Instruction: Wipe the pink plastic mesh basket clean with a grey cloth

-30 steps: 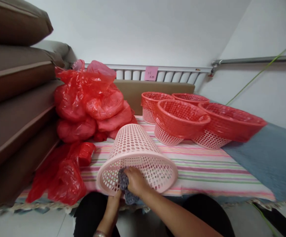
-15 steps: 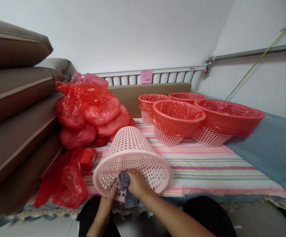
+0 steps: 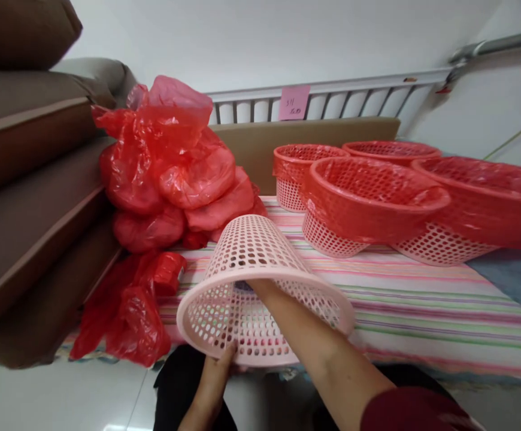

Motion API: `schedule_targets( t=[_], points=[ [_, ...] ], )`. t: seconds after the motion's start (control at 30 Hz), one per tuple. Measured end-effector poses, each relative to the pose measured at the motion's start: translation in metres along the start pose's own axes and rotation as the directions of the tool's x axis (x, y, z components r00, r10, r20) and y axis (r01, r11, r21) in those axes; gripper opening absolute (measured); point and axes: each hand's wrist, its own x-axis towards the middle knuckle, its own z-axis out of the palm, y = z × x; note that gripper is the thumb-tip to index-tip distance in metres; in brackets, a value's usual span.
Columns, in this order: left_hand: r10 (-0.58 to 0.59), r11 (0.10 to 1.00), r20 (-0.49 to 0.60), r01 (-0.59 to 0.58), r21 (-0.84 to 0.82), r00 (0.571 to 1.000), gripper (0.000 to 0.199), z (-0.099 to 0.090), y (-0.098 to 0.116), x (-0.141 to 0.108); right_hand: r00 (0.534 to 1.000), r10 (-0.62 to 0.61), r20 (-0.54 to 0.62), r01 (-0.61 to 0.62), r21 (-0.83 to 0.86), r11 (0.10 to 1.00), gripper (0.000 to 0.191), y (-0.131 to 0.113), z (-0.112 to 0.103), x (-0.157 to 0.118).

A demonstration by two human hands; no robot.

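A pale pink perforated plastic wastebasket (image 3: 260,242) lies on its side with its mouth facing me. My left hand (image 3: 218,368) grips the lower rim, its thumb lying inside the edge. My right hand (image 3: 260,285) is deep inside the basket, its fingers mostly hidden behind the upper rim. A bit of dark grey cloth (image 3: 242,286) shows beside it, in that hand's hold. To the left of the basket lie a small red roll of plastic bags (image 3: 169,272) and a crumpled red plastic bag (image 3: 137,326).
Several baskets lined with red bags (image 3: 372,197) stand at the right on a striped sheet (image 3: 404,299). Red-bagged bundles (image 3: 175,167) are heaped behind left. Stacked brown cushions (image 3: 31,221) rise at the left edge. A pink note (image 3: 294,102) hangs on the radiator (image 3: 341,99).
My right hand has pushed the grey cloth from the basket's mouth deep inside. My left hand stays at the lower rim. The view has shifted closer.
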Motion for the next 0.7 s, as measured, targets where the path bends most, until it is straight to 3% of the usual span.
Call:
schedule_targets(
  t=[0.1,0.2,0.3,0.37,0.5,0.6,0.7],
  points=[
    [-0.001,0.999,-0.003,0.001,-0.053,1.000,0.072,0.004,0.003,-0.002,0.996,-0.030,-0.080,0.025,-0.058,0.998,0.036,-0.006,0.001,0.010],
    [-0.037,0.998,-0.007,0.037,-0.047,0.999,0.070,0.005,0.005,-0.003,0.996,-0.068,-0.064,0.054,-0.189,0.980,0.044,-0.015,0.000,-0.009],
    [-0.005,0.999,-0.015,0.004,-0.042,1.000,0.072,0.006,0.005,-0.003,0.996,-0.010,0.092,0.044,-0.379,0.924,0.046,-0.021,-0.001,-0.056],
    [0.031,0.999,-0.019,-0.032,-0.033,0.999,0.072,0.006,0.006,-0.002,0.973,0.008,0.231,0.108,-0.484,0.868,0.043,-0.023,-0.003,-0.097],
    [0.062,0.997,-0.034,-0.063,-0.033,0.998,0.064,0.006,0.014,-0.004,0.937,-0.017,0.349,0.212,-0.530,0.821,0.045,-0.028,-0.012,-0.162],
    [0.031,0.998,-0.015,-0.032,-0.063,0.999,0.061,0.007,0.019,-0.005,0.952,0.027,0.305,0.135,-0.497,0.857,0.044,-0.037,-0.019,-0.171],
    [0.022,0.996,0.024,-0.020,-0.083,0.999,0.065,0.008,0.017,-0.003,0.990,0.038,0.139,0.027,-0.439,0.898,0.047,-0.043,-0.015,-0.155]
  ],
)
